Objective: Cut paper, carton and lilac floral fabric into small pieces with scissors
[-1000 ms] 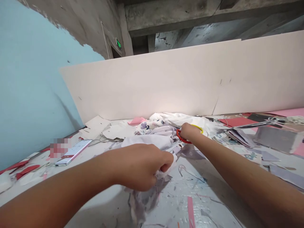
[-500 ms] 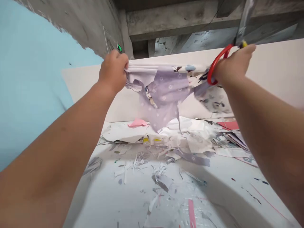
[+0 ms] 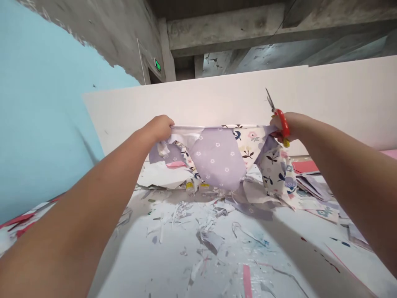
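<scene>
Both of my hands hold up a piece of patterned fabric (image 3: 218, 155), lilac with small white flowers in the middle and white with dark and pink flowers at the right, stretched between them above the table. My left hand (image 3: 159, 127) is closed on the fabric's left top edge. My right hand (image 3: 287, 126) pinches the right top edge and also grips red-handled scissors (image 3: 279, 118), whose blades point upward. The fabric's lower edge hangs ragged, close to the scraps below.
The white table (image 3: 173, 265) is littered with paper and cloth scraps (image 3: 186, 211). A pale board (image 3: 325, 99) stands along the back. Red and pink sheets (image 3: 305, 166) and more printed cloth lie at the right. A blue wall (image 3: 40, 124) runs along the left.
The hands lifted the fabric off the table, raised it high, and have now lowered it to mid height, stretched flatter. The scissors stayed in the right hand.
</scene>
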Demonstrator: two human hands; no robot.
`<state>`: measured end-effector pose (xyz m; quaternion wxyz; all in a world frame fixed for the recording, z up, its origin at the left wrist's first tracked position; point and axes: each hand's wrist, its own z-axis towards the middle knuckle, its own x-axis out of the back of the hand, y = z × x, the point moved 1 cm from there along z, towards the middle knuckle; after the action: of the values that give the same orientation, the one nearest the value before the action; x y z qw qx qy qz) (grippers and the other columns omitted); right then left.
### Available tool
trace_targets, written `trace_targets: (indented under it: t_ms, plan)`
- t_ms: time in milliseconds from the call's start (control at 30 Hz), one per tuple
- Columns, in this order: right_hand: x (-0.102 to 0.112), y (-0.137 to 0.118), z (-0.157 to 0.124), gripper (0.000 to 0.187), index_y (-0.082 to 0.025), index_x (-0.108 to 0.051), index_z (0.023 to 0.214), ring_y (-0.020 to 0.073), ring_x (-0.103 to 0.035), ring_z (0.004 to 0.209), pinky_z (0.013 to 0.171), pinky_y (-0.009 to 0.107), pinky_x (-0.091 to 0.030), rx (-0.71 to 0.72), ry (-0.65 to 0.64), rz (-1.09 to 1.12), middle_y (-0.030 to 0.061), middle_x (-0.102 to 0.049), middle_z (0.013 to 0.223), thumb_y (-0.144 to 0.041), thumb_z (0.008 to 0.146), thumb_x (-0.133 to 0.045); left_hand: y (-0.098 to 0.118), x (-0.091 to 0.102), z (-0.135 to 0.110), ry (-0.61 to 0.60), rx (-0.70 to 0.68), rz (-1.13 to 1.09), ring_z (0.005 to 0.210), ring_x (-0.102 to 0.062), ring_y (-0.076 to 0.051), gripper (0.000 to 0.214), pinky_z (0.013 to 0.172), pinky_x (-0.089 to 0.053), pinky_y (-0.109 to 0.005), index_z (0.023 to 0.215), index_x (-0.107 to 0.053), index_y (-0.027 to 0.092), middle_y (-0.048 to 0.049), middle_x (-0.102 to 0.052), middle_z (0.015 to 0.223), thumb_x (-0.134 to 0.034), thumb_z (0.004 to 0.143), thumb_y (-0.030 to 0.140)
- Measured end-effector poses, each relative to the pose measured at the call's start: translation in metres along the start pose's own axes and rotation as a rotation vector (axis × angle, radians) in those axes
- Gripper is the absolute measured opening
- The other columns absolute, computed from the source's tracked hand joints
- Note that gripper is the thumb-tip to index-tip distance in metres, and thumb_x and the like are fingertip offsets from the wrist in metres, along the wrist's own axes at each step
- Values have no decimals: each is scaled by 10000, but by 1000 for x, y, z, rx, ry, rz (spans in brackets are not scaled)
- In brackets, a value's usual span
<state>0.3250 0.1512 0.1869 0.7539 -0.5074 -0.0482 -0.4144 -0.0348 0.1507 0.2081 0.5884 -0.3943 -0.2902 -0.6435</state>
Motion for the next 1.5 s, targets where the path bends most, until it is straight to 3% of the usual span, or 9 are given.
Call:
trace_targets:
  t_ms: [133,233,367,433,533,833,1033,1233,1500]
  plan:
    - [-5,-12,-29,322,-80,-545,773,181,-599,722,598,323,-457,-283,-248,167,114,-591,811,-300,921,-362,10,1,-8,-36,136,79,1016,-479,-355,298,853,-347,-507,876,-667,209,-114,-590,1003,-577,599,147]
    - [-13,-27,-52,320,-171,-397,574,168,-559,595,536,313,-419,-319,-339,303,38,-498,607,-285,871,-430,45,-13,-39,189,-143,-95,1125,-416,-300,325,935,-295,-503,1085,-575,239,-88,-516,1176,-434,793,235]
    - [-25,-42,-67,300,-202,-330,532,132,-470,494,511,296,-433,-333,-351,588,-16,-388,513,-192,787,-487,86,-65,-85,-25,-482,-411,1163,-420,-247,614,905,-378,-378,1364,-208,308,-55,-439,1318,-415,813,479]
    - [-26,-42,-66,283,-205,-332,520,124,-444,464,494,296,-431,-300,-359,671,-18,-375,503,-160,754,-484,85,-90,-90,-126,-389,-318,1059,-499,-283,734,859,-396,-408,1340,-268,246,-90,-548,1187,-553,708,487]
    - [-23,-35,-60,254,-200,-356,494,121,-439,440,469,286,-407,-192,-404,657,-13,-387,488,-118,684,-504,64,-103,-72,-213,-311,-203,855,-590,-224,295,726,-442,-309,972,-575,233,-48,-648,926,-446,780,416]
    - [-33,-23,-71,282,-180,-460,556,105,-498,537,521,250,-391,110,-507,451,-8,-544,624,12,511,-662,27,-4,-19,304,-122,-188,916,-542,-229,313,775,-423,-324,988,-530,167,-72,-596,973,-425,700,109]
    - [-84,-26,-107,310,-178,-498,635,118,-529,565,521,239,-399,204,-584,408,-3,-590,664,-122,479,-760,33,34,-17,558,-33,-336,856,-508,-160,238,734,-409,-276,964,-507,178,-10,-576,931,-425,751,112]
    - [-121,-11,-117,176,-203,-423,610,86,-378,402,411,225,-280,182,-525,343,-78,-393,446,-158,601,-593,11,23,-17,434,2,-196,768,-504,-147,125,629,-384,-235,811,-533,173,-15,-589,838,-489,694,175]
    - [-50,-25,-68,216,-161,-520,736,103,-439,514,486,232,-305,201,-303,133,-38,-492,546,-29,582,-596,-57,18,-11,-296,36,-183,674,-531,-165,291,631,-409,-270,803,-601,227,18,-589,685,-678,578,394]
